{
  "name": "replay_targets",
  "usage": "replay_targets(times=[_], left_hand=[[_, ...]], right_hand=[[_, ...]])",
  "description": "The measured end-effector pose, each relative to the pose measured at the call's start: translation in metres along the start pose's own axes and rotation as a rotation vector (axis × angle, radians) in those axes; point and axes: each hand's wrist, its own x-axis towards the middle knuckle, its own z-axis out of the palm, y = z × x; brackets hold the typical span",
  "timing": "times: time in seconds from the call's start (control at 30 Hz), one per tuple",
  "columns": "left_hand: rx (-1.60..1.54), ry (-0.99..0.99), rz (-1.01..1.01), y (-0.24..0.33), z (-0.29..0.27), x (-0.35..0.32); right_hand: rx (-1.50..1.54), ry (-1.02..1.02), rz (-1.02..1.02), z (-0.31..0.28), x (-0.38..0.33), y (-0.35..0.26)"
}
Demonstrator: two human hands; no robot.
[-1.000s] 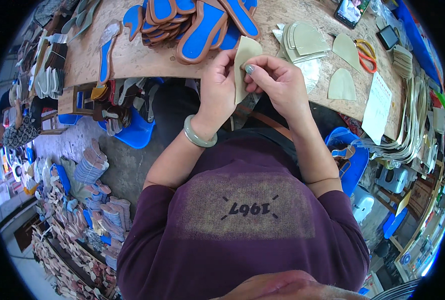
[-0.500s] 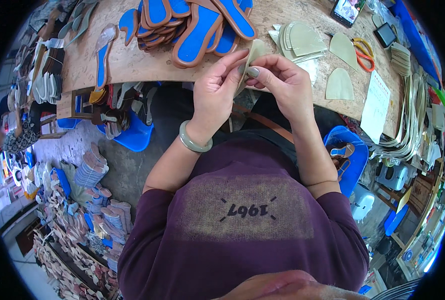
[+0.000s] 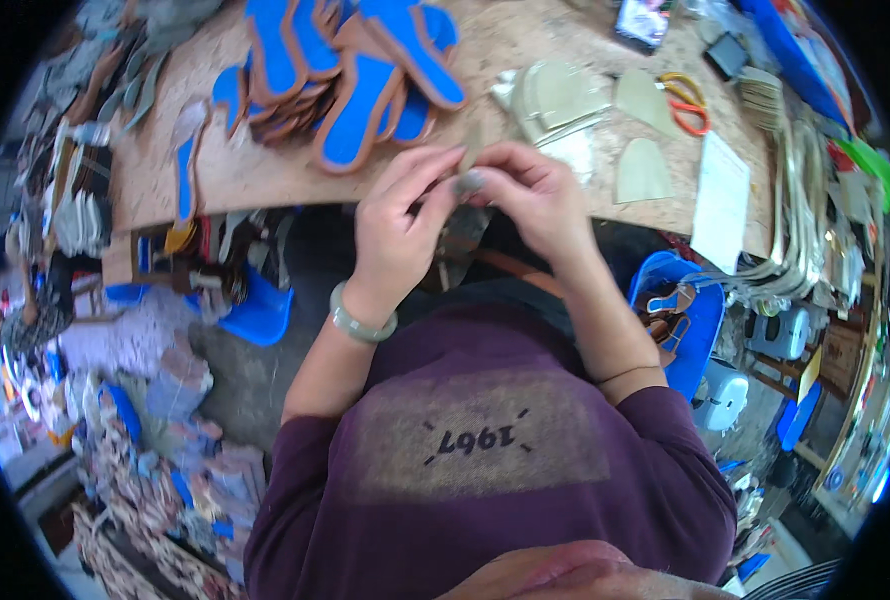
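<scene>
Phone (image 3: pixel 645 22) and paper (image 3: pixel 721 203) on table (image 3: pixel 525 35)

Shirt: we see a dark four-digit number (image 3: pixel 478 440) on the tan patch of the purple shirt (image 3: pixel 655 500), upside down from our view, short slanted dashes (image 3: pixel 523 412) around it | Paper: we find faint marks on the white sheet (image 3: pixel 720 203), too blurred to read | Phone (image 3: pixel 645 22): lit screen, we can read nothing there

Beige piece (image 3: pixel 473 144) turned edge-on, mostly hidden
</scene>
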Motion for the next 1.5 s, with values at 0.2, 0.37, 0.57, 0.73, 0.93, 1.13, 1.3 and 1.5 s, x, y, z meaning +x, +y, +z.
replay_targets(times=[0.2,0.37,0.57,0.73,0.93,1.13,1.3,1.5], left_hand=[[-0.035,0.005,0.015,-0.013,0.005,-0.001],[-0.017,0.037,0.089,-0.007,0.014,0.007],[0.121,-0.065,0.243,-0.006,0.016,0.013],[0.14,0.008,0.123,0.004,0.021,0.004],[-0.159,0.065,-0.064,-0.005,0.024,0.0],[-0.383,0.093,-0.145,-0.011,0.03,-0.003],[-0.279,0.079,-0.077,-0.016,0.029,-0.002],[-0.061,0.033,0.046,-0.014,0.026,0.002]], right_hand=[[-0.042,0.034,-0.101,0.002,-0.001,0.01],[0.099,-0.04,0.034,-0.018,0.001,0.0],[0.123,0.006,0.089,-0.034,-0.001,0.002],[0.006,0.097,0.088,-0.027,-0.002,0.006],[0.046,0.087,0.004,-0.019,0.004,0.004],[0.037,0.032,0.02,-0.018,0.003,0.002],[-0.032,0.029,0.07,-0.021,0.004,-0.003],[-0.12,0.033,0.101,-0.023,0.005,-0.006]])
